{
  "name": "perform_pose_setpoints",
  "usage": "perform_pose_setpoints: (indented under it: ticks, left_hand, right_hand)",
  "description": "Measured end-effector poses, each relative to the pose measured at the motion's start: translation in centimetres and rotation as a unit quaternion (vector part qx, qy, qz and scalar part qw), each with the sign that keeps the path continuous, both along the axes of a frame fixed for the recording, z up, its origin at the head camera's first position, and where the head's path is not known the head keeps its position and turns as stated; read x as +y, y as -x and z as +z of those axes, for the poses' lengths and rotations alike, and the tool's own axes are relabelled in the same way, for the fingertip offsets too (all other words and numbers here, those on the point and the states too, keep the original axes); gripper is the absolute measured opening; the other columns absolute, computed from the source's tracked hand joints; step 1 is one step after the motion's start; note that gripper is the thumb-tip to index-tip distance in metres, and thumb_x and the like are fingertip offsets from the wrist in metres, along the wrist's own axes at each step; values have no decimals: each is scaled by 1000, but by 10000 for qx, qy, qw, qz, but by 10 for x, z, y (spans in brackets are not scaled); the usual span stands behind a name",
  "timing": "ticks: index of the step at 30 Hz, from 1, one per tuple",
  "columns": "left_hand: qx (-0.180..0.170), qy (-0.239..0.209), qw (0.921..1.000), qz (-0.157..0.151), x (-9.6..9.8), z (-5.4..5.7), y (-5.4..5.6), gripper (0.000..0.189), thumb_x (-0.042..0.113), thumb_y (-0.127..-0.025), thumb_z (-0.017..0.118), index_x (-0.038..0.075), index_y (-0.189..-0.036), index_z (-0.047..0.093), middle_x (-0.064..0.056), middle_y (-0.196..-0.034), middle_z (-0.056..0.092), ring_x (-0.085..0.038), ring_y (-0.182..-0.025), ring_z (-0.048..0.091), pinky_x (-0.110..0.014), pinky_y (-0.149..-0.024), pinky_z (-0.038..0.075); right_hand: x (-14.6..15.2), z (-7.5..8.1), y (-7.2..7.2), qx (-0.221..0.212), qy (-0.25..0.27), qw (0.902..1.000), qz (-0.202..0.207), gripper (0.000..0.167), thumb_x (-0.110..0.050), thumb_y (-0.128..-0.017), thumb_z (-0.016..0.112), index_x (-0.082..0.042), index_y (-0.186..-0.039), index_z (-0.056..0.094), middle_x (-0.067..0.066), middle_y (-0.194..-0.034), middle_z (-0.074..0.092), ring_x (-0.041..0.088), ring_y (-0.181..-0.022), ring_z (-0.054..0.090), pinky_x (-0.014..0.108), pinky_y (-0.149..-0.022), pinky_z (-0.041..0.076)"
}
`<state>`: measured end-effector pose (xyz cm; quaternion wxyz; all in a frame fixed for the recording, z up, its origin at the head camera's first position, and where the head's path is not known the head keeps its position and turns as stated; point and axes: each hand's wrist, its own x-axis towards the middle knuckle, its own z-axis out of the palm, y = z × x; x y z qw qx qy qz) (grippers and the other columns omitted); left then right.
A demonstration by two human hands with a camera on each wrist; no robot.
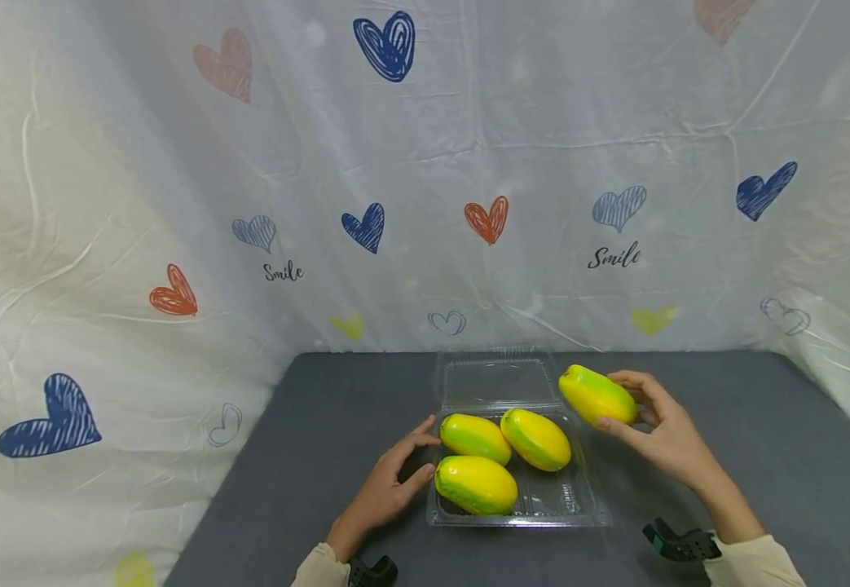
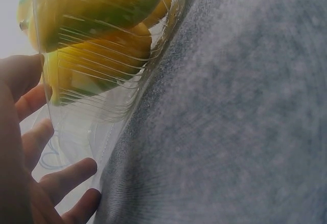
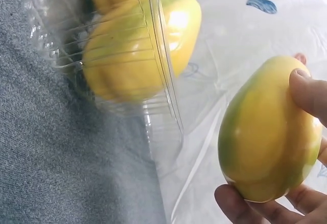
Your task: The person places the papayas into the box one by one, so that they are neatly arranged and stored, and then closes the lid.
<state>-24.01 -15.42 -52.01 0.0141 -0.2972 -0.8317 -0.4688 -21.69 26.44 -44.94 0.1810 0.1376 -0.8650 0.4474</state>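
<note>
My right hand [image 1: 670,432] grips a glossy yellow-green papaya [image 1: 598,395] between thumb and fingers, raised above the right side of a clear plastic clamshell box [image 1: 552,497]. In the right wrist view the held papaya [image 3: 268,132] is apart from the box. Three similar papayas lie inside: one at the back left [image 1: 474,439], one at the back right [image 1: 536,440] and one at the front left [image 1: 477,486]. My left hand [image 1: 388,481] rests against the box's left side with its fingers spread and fairly straight; in the left wrist view its fingertips [image 2: 38,132] lie along the clear wall.
The box's clear lid [image 1: 498,381] lies folded back toward the rear of the grey cloth-covered table [image 1: 351,408]. Behind and to the left hangs a white curtain [image 1: 425,269] printed with hearts. Dark bands sit on both wrists.
</note>
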Motion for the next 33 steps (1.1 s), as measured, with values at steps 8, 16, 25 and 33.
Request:
perform_pose_setpoints:
  ticks: [8, 16, 25, 33]
  left_hand:
    - [27, 3, 10000, -5, 1, 1, 0, 34, 22, -106, 57, 36, -137, 54, 5, -167, 31, -26, -155, 32, -65, -118, 31]
    - [9, -8, 10000, -16, 0, 0, 0, 34, 23, -106, 57, 36, -137, 54, 5, -167, 32, -26, -155, 32, -66, -118, 31]
    - [-17, -13, 10000, -26, 0, -1, 1, 34, 23, -106, 57, 36, -137, 54, 5, -167, 31, -26, -155, 31, -66, -118, 30]
    - [-50, -9, 10000, -21, 0, 0, 0, 35, 23, -106, 57, 36, -137, 54, 7, -167, 31, -25, -155, 31, -66, -119, 30]
  right_hand:
    - [-1, 0, 0, -115, -153, 9998, 88, 61, -20, -90, 80, -15, -143, 49, 1, -133, 54, -15, -110, 51, 11, -84, 52]
    - [-7, 7, -4, -329, -130, 9986, 396, 61, -21, -90, 80, -16, -142, 48, 10, -134, 58, -13, -107, 55, 18, -84, 56]
    - [-16, 13, -11, -322, -207, 9947, 957, 58, -17, -87, 82, -19, -136, 51, 8, -126, 60, -4, -104, 61, 25, -79, 59]
    - [-29, 14, -13, -199, -530, 9886, 1397, 55, -22, -85, 85, -25, -131, 54, -3, -123, 64, 5, -100, 62, 28, -78, 56]
